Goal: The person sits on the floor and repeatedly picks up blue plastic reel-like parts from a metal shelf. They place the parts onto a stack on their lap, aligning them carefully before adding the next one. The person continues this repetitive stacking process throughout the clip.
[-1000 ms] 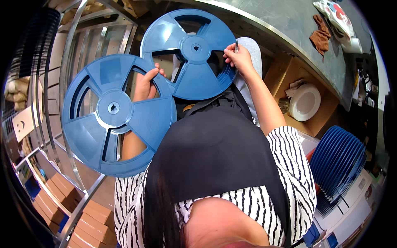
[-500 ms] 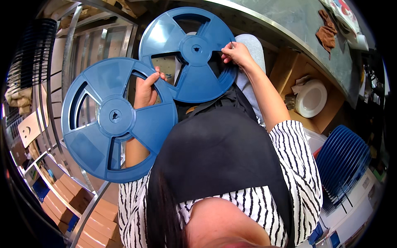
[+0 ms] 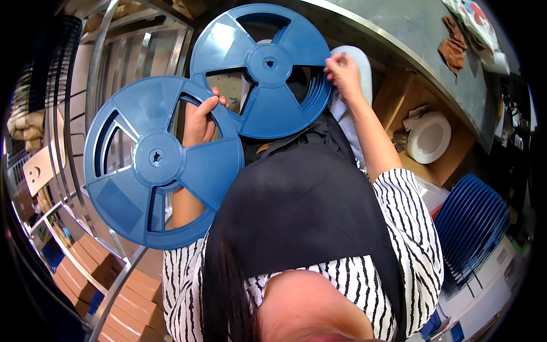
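Two large blue plastic reels with spoked openings are in front of me, their rims overlapping. My left hand [image 3: 200, 121] is closed round the rim of the nearer left reel [image 3: 213, 176], its thumb on top and its forearm passing beneath the reel. Farther off, the other reel [image 3: 277, 111] lies over my lap, and several layered rims show through its openings. Just right of that far reel's rim is my right hand [image 3: 346, 77], thumb and fingertips pinched together. Whatever is between those fingertips is too small to make out.
At upper right runs a metal worktop [image 3: 393, 25] with a brown glove [image 3: 453, 48] on it. Under it, a cardboard box [image 3: 399, 102] holds a round white item [image 3: 430, 137]. More blue reels [image 3: 473, 228] stand stacked at right. Brown cartons [image 3: 128, 310] fill the lower left beside a metal rack.
My right hand has moved a little right, off the far reel's rim. Both reels have shifted only slightly, and my left hand keeps its grip.
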A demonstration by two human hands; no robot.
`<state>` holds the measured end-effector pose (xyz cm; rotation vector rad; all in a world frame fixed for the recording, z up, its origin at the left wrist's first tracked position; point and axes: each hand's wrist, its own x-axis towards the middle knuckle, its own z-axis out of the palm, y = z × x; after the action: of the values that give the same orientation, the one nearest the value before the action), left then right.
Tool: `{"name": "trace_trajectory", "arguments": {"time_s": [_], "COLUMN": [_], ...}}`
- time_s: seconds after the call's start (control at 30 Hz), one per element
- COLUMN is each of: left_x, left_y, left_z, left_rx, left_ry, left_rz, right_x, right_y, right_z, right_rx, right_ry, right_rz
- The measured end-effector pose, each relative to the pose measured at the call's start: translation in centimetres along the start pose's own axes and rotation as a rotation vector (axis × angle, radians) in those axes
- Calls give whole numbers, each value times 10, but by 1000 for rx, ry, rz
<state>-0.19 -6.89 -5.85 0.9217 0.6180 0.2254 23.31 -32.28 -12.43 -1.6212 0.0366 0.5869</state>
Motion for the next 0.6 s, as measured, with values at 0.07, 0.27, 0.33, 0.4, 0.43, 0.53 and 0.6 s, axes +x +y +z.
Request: {"name": "trace_trajectory", "arguments": {"time_s": [0.07, 0.27, 0.33, 0.4, 0.43, 0.53, 0.6], "left_x": [4, -10, -9, -9, -11, -10, -8], "left_y": [-5, -2, -4, -2, -1, -1, 1], "left_z": [-7, -16, -15, -17, -17, -13, -7], "left_rx": [-20, -81, -76, -68, -64, -41, -31], "left_ry": [-13, 12, 23, 14, 11, -17, -38], "left_rz": [37, 48, 40, 28, 23, 37, 16], "right_x": [7, -18, -20, -19, -19, -14, -9], "right_y": [28, 33, 32, 30, 30, 7, -20], "right_z": [-22, 4, 4, -3, -5, -2, 17], "right_rx": [-143, 84, 164, -28, -124, -443, -327], "right_ry": [158, 31, 39, 74, 92, 268, 171], "right_rz": [-253, -227, -209, -281, -317, -534, -630]}}
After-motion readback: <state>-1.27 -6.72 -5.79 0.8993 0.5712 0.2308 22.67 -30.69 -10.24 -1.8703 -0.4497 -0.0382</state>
